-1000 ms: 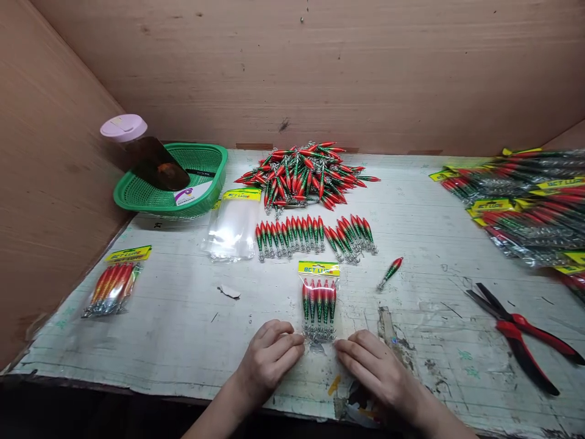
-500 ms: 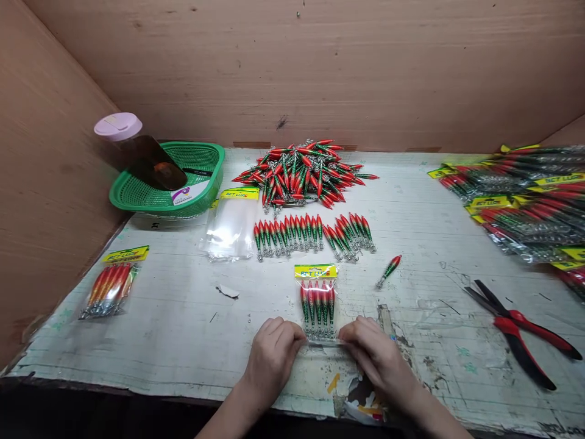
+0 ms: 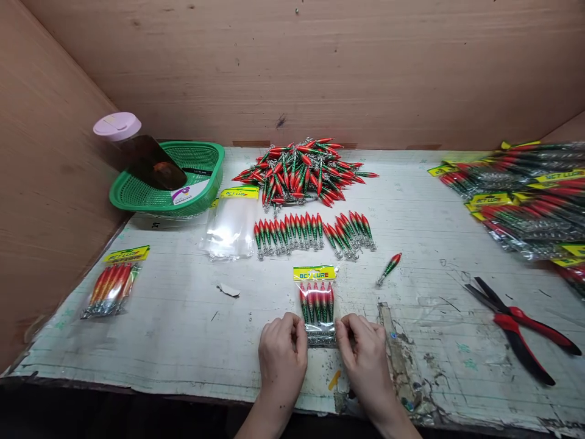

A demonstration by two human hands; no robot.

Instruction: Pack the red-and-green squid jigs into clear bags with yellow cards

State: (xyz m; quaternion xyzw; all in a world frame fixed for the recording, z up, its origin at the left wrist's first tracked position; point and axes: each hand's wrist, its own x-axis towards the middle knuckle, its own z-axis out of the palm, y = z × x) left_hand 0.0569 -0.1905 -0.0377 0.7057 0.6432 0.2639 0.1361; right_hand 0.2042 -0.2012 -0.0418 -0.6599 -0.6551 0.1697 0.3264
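Note:
A clear plastic packet of fishing lures (image 3: 316, 305) lies flat on the table in front of me, its yellow header at the far end. Inside it several red and green lures sit side by side, hooks toward me. My left hand (image 3: 282, 350) is closed at the packet's lower left edge, with thumb and fingers pinched there. At the lower right edge my right hand (image 3: 363, 350) is closed in the same way. The fingertips partly hide the packet's side edges. Beyond it are rows of loose lures (image 3: 289, 235), and a single lure (image 3: 389, 269) lies to the right.
Behind the rows is a heap of lures (image 3: 304, 174). Left of them are empty packets (image 3: 232, 225), a green basket (image 3: 214, 177) with a bottle (image 3: 153, 161), and a filled packet (image 3: 114, 283). Pliers (image 3: 514, 320) and more filled packets (image 3: 516, 201) lie right.
Both hands have shifted from the packet's bottom edge slightly up along its sides, with fingers more curled. The packet's bottom end now looks flatter and more visible.

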